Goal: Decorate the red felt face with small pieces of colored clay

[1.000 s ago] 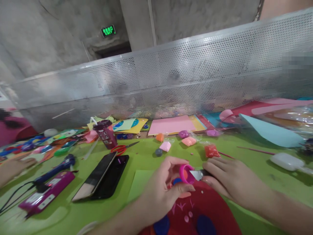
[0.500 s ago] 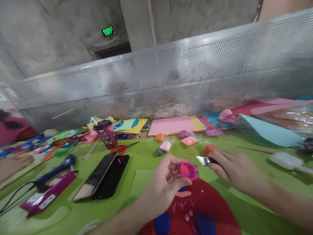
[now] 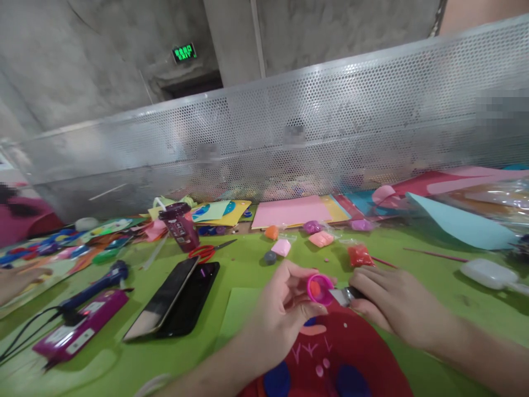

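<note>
My left hand [image 3: 285, 314] pinches a small magenta cup [image 3: 326, 298] by its rim, with its mouth tilted toward me and an orange lump [image 3: 315, 288] inside. In my right hand [image 3: 388, 303] is a utility knife [image 3: 345, 296]; its dark handle sits in my closed fingers and the blade reaches the cup's right rim. Whether the tip touches the orange lump I cannot tell. Below both hands lies a red disc [image 3: 367, 353] carrying blue rounds, pink marks and small pink dots. Just beyond my right hand rests a bag of red clay [image 3: 359, 255].
Several small clay bags, including a pink one [image 3: 281, 247], lie ahead. To the left are red scissors [image 3: 202, 252], a phone in a case [image 3: 182, 303], a lidded cup [image 3: 182, 227] and a purple power strip [image 3: 82, 331]. Another person's hand [image 3: 20, 281] is at far left.
My right hand has brought the knife left and down, so its blade now meets the cup's rim. The red clay bag behind it has come into fuller view. The other person's hand shifted slightly.
</note>
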Tool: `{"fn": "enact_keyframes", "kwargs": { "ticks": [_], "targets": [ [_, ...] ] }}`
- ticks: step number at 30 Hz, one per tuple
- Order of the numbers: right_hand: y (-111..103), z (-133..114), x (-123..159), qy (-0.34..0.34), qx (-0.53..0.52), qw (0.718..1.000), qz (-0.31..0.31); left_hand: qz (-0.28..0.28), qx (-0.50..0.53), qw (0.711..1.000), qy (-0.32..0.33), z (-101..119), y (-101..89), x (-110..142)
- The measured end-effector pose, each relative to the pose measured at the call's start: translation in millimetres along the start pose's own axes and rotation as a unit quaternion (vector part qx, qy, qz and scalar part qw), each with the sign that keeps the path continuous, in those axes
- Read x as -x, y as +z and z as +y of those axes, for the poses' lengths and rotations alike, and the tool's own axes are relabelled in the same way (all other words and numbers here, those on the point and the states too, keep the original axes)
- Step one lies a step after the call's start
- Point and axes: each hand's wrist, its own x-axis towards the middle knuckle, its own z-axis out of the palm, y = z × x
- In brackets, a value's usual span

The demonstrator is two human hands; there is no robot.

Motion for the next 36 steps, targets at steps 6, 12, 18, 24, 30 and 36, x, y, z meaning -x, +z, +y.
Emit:
{"fn": "enact_keyframes", "kwargs": {
  "ticks": [6,12,18,24,30,36],
  "targets": [
    [1,1,-1,-0.011,0.005,1.000,0.020,-0.025,0.029,0.999,0.002,4,0.8,1],
    [1,1,1,-0.015,0.001,0.999,0.034,-0.031,0.044,0.999,0.007,-1,3.0,1],
    [-2,1,1,-0.031,-0.004,0.999,0.024,-0.023,0.047,0.998,0.031,-4,3.7,1],
    [-2,2,-1,-0.033,0.030,0.999,0.025,-0.015,0.045,0.998,0.036,-3,2.0,2],
    [-4,5,-1,-0.018,0.051,0.998,0.043,-0.042,0.067,0.997,-0.005,1,4.3,1],
    [-13,5,-3,-0.014,0.017,0.997,0.077,-0.003,0.027,1.000,0.004,1,-5.7,-9]
  ]
}}
